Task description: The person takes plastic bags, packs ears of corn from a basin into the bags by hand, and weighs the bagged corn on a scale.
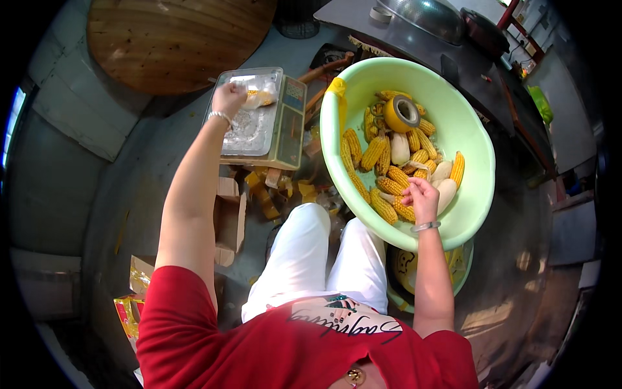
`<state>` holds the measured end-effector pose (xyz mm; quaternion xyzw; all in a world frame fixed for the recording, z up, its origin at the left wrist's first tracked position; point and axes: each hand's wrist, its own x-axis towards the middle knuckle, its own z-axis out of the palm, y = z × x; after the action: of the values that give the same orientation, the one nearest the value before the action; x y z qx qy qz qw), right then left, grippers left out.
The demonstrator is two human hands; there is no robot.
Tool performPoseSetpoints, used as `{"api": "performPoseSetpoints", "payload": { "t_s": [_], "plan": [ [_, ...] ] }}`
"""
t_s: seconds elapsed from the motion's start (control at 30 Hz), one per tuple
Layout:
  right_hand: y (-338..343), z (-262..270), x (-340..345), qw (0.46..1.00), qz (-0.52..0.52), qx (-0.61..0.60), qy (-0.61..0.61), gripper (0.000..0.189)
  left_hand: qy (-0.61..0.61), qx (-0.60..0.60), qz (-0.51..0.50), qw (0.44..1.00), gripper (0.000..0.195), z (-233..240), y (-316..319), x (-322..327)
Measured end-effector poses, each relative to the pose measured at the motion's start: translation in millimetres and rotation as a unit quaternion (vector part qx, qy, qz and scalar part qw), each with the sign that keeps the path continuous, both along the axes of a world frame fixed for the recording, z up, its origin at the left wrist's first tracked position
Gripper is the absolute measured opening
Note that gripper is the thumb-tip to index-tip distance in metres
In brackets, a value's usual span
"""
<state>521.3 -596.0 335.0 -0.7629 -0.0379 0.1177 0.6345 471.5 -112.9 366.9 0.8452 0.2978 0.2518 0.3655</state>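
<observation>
My left hand (pixel 230 99) is over the clear plastic tray (pixel 248 141), its fingers closed on the edge of a plastic bag (pixel 260 98) with yellow corn inside. The tray rests on a digital scale (pixel 290 131). My right hand (pixel 422 195) is inside the large pale green plastic basin (pixel 478 194), fingers curled just above corn cobs; whether it touches one I cannot tell. Yellow corn cobs (pixel 373 153) and several pale, husk-covered ones (pixel 446 194) lie in the basin, with a roll of yellow tape (pixel 402 114) on top of them.
A round wooden tabletop (pixel 180 44) stands at upper left. A dark table (pixel 466 63) at upper right bears a metal colander (pixel 427 17), a tape roll (pixel 380 14) and a dark phone (pixel 449 68). An open cardboard box (pixel 231 219) and yellow scraps (pixel 262 194) lie below the scale.
</observation>
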Motion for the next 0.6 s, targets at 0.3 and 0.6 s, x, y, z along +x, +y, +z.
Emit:
{"api": "performPoseSetpoints", "payload": {
  "t_s": [0.3,0.6],
  "plan": [
    [0,1,-1,1.000,0.022,-0.015,0.000,0.013,0.402,0.519,-0.124,0.744,0.016,-24,-63,-66],
    [-3,-3,-1,1.000,0.019,-0.016,0.003,0.012,0.429,0.546,-0.168,0.700,0.024,-11,-88,-61]
  ]
}}
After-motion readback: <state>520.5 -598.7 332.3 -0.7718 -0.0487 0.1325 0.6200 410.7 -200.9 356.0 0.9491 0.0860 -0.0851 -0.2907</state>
